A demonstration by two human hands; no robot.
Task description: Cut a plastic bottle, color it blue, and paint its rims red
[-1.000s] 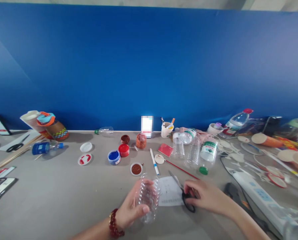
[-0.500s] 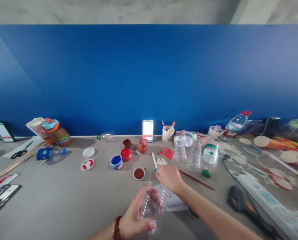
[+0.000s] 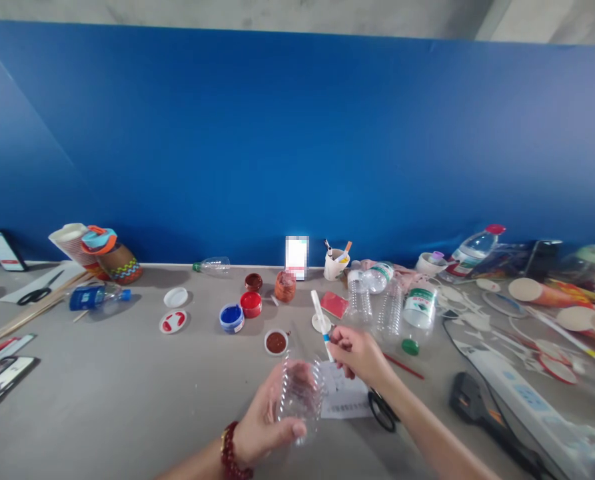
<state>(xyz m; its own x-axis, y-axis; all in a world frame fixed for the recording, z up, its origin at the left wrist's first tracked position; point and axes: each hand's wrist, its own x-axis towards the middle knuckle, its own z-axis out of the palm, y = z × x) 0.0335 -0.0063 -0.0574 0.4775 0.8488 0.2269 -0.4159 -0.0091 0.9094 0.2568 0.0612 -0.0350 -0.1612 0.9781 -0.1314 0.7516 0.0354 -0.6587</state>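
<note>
Two hands (image 3: pixel 260 430) (image 3: pixel 364 357), grey tabletop (image 3: pixel 127 393), blue partition (image 3: pixel 297 140)

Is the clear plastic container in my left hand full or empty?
Seemingly empty: your left hand shows through the clear plastic container; no contents are visible.

The left grip (image 3: pixel 260 421) holds a clear bottle (image 3: pixel 300 395), the right grip (image 3: pixel 360 352) a marker (image 3: pixel 318 311).

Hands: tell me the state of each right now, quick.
Left hand: closed around a clear bottle.
Right hand: closed, holding a marker.
</note>
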